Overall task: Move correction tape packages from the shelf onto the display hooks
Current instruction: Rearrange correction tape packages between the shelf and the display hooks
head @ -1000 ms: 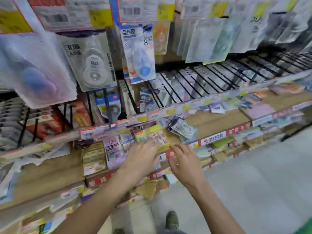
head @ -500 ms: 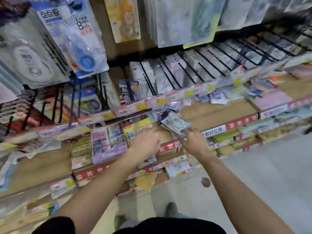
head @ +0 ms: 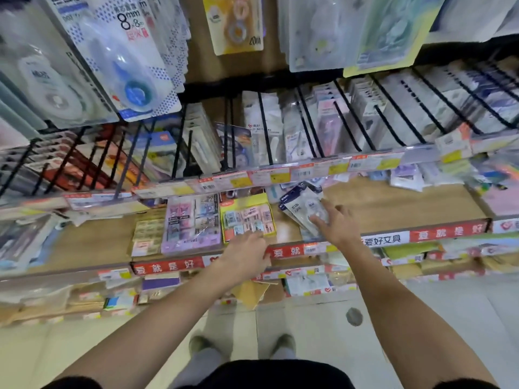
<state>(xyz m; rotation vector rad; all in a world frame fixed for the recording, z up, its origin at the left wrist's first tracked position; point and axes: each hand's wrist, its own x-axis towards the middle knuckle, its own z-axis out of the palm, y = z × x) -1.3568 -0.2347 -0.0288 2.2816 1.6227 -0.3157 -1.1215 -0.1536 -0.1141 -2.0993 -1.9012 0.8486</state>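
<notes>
Reaching forward over the shelf (head: 393, 203), the right hand (head: 338, 224) lies on a small stack of packages (head: 302, 204), fingers spread and lightly bent over the top one; whether they actually pinch it cannot be told. The packages rest on the wooden board, fanned and tilted, their dark blue headers pointing away from the hand. The left hand (head: 245, 255) sits lower and to the left of that grip, at the shelf's front edge, its fingers curled down against the red price strip (head: 168, 266) and the near edge of a yellow box (head: 247, 217); it seems to hold nothing. Both forearms are bare and stretch out from the bottom of the view.

The board is pale wood, with price labels along its lip. Left of the grip stand the yellow box and a pink box (head: 191, 223) of small cards. Above it, black wire hooks (head: 351, 113) carry rows of glossy clear blister packs. Below, a pale tiled floor (head: 309, 327) and two shoes show.
</notes>
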